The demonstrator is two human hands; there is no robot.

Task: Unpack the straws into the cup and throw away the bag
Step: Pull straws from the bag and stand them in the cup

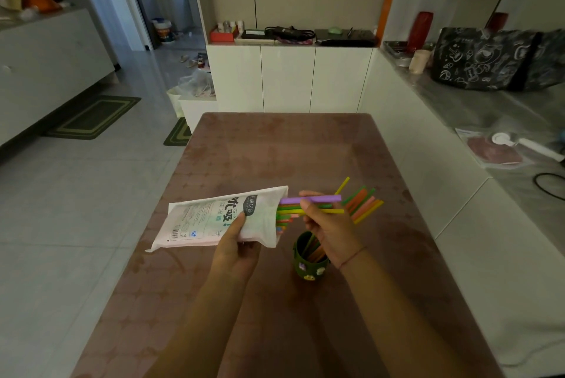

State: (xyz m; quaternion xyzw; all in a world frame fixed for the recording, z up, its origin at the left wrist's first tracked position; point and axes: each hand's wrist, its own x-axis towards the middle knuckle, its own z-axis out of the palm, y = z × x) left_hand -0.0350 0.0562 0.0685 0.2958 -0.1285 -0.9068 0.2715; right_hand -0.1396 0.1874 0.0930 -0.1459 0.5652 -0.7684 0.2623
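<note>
My left hand (pixel 235 243) grips a white straw bag (pixel 214 218) with printed text, held level above the table, its open end facing right. Coloured straws (pixel 312 205) stick out of that opening. My right hand (pixel 328 224) pinches a few of them, a purple one on top, partly out of the bag. Below my right hand stands a dark green cup (pixel 308 264) with small stickers. Several straws (pixel 365 203) lean out of the cup and fan up to the right behind my hand.
The brown table (pixel 275 148) stretches ahead. A white counter on the right holds a black patterned bag (pixel 495 59) and a white handheld device (pixel 526 145). A small white bin with a plastic bag (pixel 192 87) stands on the floor beyond the table's far left corner.
</note>
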